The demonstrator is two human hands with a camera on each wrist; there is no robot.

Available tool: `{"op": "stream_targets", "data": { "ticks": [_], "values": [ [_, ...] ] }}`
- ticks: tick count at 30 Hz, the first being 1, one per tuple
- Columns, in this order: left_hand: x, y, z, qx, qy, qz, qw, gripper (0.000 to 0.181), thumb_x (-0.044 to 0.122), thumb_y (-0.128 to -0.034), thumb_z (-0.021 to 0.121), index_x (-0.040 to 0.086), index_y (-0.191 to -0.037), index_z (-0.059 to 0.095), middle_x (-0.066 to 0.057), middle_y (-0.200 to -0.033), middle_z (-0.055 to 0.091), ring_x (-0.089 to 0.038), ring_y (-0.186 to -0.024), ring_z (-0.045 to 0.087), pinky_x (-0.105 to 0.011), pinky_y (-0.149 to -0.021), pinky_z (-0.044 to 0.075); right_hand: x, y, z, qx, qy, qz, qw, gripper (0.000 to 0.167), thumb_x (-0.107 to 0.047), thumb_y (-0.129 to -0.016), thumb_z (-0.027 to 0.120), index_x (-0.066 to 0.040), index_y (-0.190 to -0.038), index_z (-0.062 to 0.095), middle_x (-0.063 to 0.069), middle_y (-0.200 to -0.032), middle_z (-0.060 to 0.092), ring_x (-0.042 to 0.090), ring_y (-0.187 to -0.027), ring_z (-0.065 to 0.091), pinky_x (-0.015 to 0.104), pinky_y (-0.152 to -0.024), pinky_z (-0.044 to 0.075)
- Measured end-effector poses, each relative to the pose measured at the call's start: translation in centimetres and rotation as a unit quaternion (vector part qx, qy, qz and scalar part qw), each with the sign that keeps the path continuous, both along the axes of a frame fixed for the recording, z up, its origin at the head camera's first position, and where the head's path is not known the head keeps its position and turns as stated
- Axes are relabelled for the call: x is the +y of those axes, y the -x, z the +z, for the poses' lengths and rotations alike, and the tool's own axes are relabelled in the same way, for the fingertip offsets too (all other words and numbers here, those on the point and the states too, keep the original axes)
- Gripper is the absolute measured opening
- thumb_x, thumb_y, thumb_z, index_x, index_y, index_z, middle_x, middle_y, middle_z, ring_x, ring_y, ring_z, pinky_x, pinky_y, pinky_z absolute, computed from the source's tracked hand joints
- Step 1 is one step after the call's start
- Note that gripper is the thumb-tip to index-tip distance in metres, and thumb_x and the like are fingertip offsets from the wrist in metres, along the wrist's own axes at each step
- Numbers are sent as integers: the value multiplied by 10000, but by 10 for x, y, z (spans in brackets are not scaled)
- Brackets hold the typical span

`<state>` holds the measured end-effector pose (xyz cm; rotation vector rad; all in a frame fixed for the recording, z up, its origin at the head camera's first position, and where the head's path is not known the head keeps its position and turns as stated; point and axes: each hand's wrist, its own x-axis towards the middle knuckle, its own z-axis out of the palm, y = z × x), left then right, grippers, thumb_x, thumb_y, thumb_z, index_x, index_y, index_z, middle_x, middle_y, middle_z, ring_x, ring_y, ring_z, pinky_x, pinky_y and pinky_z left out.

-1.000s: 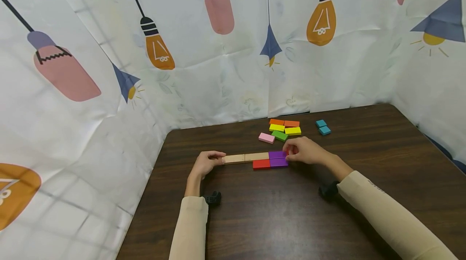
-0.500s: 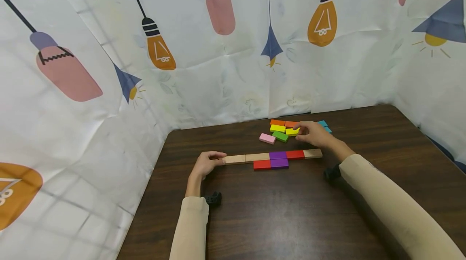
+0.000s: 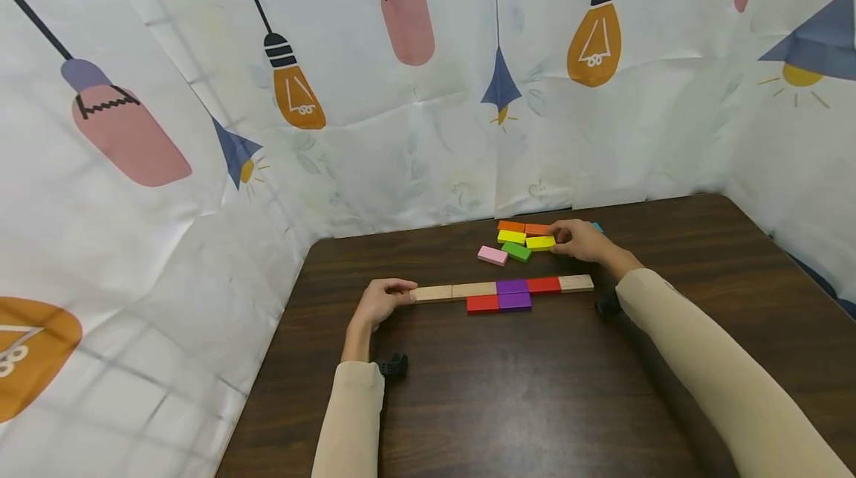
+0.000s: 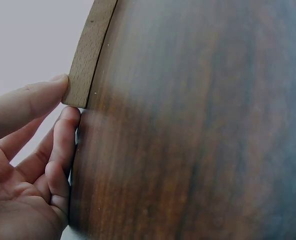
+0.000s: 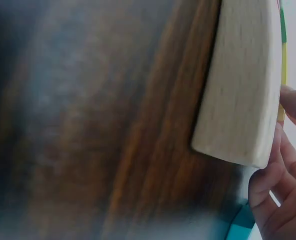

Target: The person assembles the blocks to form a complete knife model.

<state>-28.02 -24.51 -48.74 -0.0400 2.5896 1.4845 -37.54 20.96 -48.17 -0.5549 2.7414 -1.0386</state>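
1. One thumb and finger of the left hand (image 3: pixel 381 303) pinch the outer end of a plain block (image 3: pixel 432 294), flat at the left tip of a long row.
2. At the back, the right hand (image 3: pixel 582 240) has its thumb and fingers at the right end of a yellow block (image 3: pixel 540 244); whether they clamp it cannot be told.
3. Along the row, a second plain block (image 3: pixel 473 291), a purple block (image 3: pixel 512 286), a red block (image 3: pixel 543 285) and a third plain block (image 3: pixel 576 283) follow; another red and another purple lie along its near side.
4. Around the yellow lie a green block (image 3: pixel 517 252), a pink block (image 3: pixel 493 256), a second yellow and two orange blocks (image 3: pixel 511 226); blue shows behind the hand.
5. An inward push from the left could buckle the row; an uneven pinch could skid the yellow into the green; a low black wristband (image 3: pixel 607 305) could knock the third plain block askew.
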Motion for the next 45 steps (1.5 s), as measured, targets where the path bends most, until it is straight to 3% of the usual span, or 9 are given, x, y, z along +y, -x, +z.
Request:
{"op": "stream_targets", "data": {
  "ticks": [11,23,33,45],
  "values": [
    [1,0,1,15,22,2,10000,221,165,-921,777,140,-1141,791,-89,-1065,708,-201,-918,632,-383,-854,533,1,5,0,-174,-70,-16,9998,326,-103,-975,699,-9,-1275,613,192,-1033,635,220,-752,606,325,-675,516],
    [0,0,1,29,-33,-41,10000,223,161,-918,779,138,-1139,791,-86,-1071,708,-202,-925,640,-395,-866,541,1,0,3,-550,-56,102,9984,291,-91,-955,708,11,-1211,614,104,-914,596,179,-722,548,306,-667,477],
    [0,0,-1,12,43,33,10000,219,173,-914,785,146,-1131,795,-81,-1062,708,-204,-923,637,-400,-868,530,6,-10,3,-52,-177,220,9996,295,-112,-925,739,23,-1173,655,60,-837,604,164,-695,531,280,-635,465],
    [2,0,2,25,15,99,9999,227,150,-910,784,135,-1136,795,-90,-1075,703,-210,-924,630,-395,-860,524,14,-30,15,535,-149,10,9985,298,-108,-900,768,-24,-1175,691,35,-853,638,181,-770,538,319,-709,456]
  ]
}}
